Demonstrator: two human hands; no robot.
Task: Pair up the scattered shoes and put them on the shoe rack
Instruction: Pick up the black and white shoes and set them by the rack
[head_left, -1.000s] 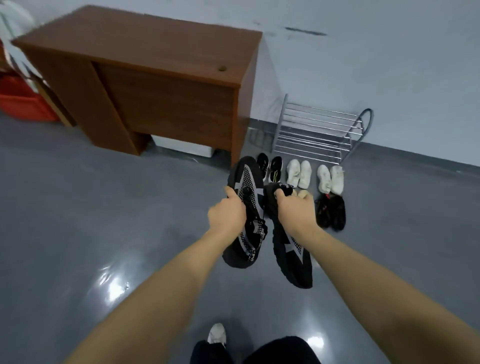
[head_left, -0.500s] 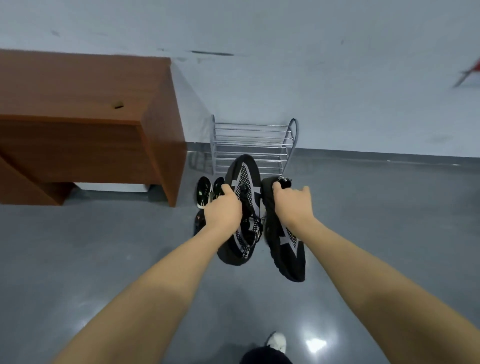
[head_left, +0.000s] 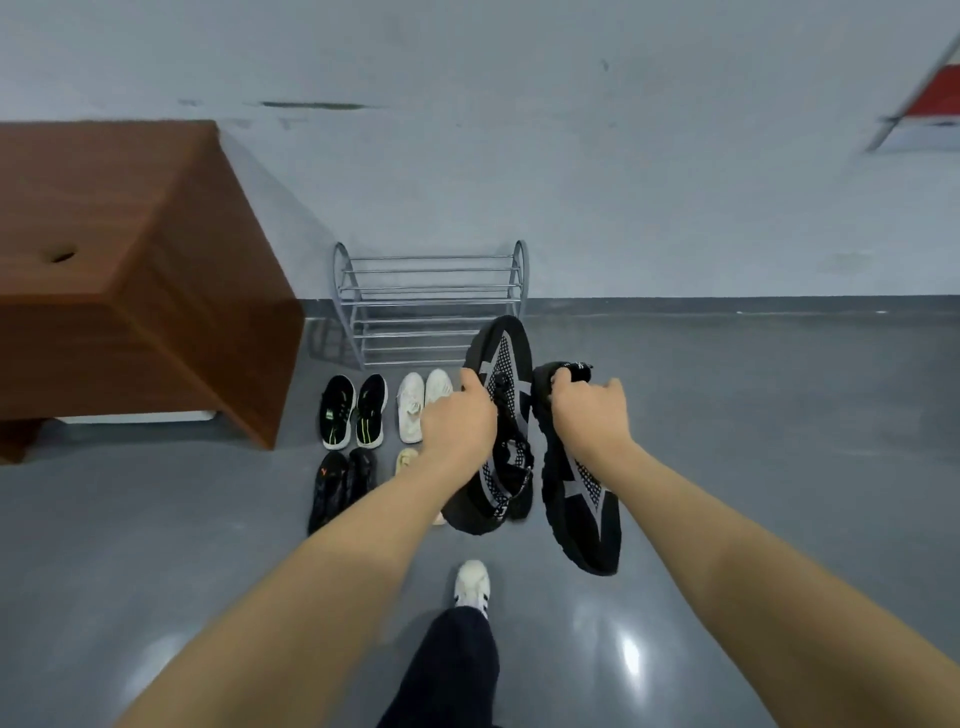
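Observation:
My left hand (head_left: 457, 423) grips a black sneaker with grey dotted panels (head_left: 506, 384), held in the air with its toe pointing up. My right hand (head_left: 592, 413) grips the matching black sneaker (head_left: 582, 499) by its heel, toe hanging down toward me. Both hang in front of the empty metal shoe rack (head_left: 428, 306) against the wall. On the floor before the rack stand a black-and-green pair (head_left: 353, 410), a white pair (head_left: 418, 402), a black pair (head_left: 337, 486) and a beige shoe (head_left: 406, 460), partly hidden by my left arm.
A brown wooden desk (head_left: 140, 291) stands to the left of the rack. My own foot in a white shoe (head_left: 471, 582) steps on the grey floor below the hands. A red and white sign (head_left: 930, 114) hangs on the wall at the upper right.
The view has swung so the rack and the floor pairs lie left of the held sneakers. I have come closer to the rack. Both hands keep their grip.

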